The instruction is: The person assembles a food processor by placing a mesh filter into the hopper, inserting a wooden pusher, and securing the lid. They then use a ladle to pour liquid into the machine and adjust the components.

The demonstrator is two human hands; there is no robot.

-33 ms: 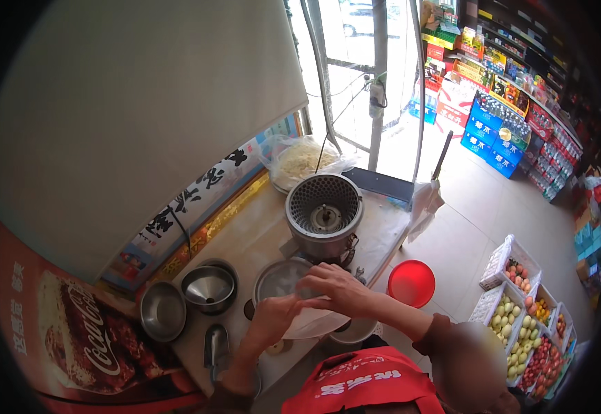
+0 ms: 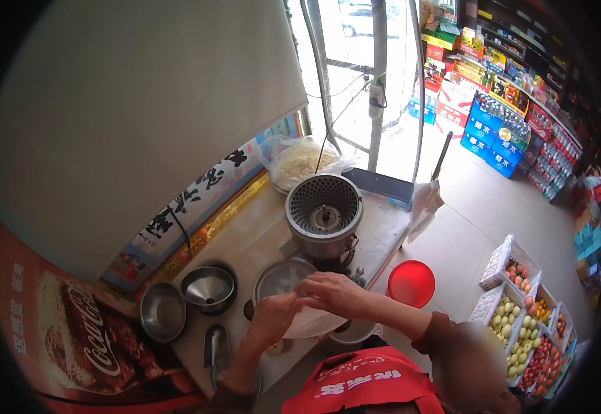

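My left hand (image 2: 273, 319) and my right hand (image 2: 335, 293) meet fingertip to fingertip over the near side of the table. Both are closed in a pinch on what looks like a translucent plastic bag (image 2: 316, 324), which spreads out below the fingers. Its pinched part is hidden by my hands. Partly covered by them is a round metal pan (image 2: 267, 277) with something whitish in it. Just beyond stands an upright metal machine (image 2: 324, 207), its open drum lined with a perforated wall and a spindle at the centre.
Metal bowls (image 2: 163, 312) and a metal scoop (image 2: 215, 345) lie at the left. Shredded pale food in a clear bag (image 2: 304, 163) sits behind the machine. A red bucket (image 2: 411, 283) stands right of the table, with fruit crates (image 2: 491, 303) beyond. A thin cord hangs near the machine.
My right hand has shifted very slightly down and to the left, its fingers a little lower. Otherwise the scene looks the same.
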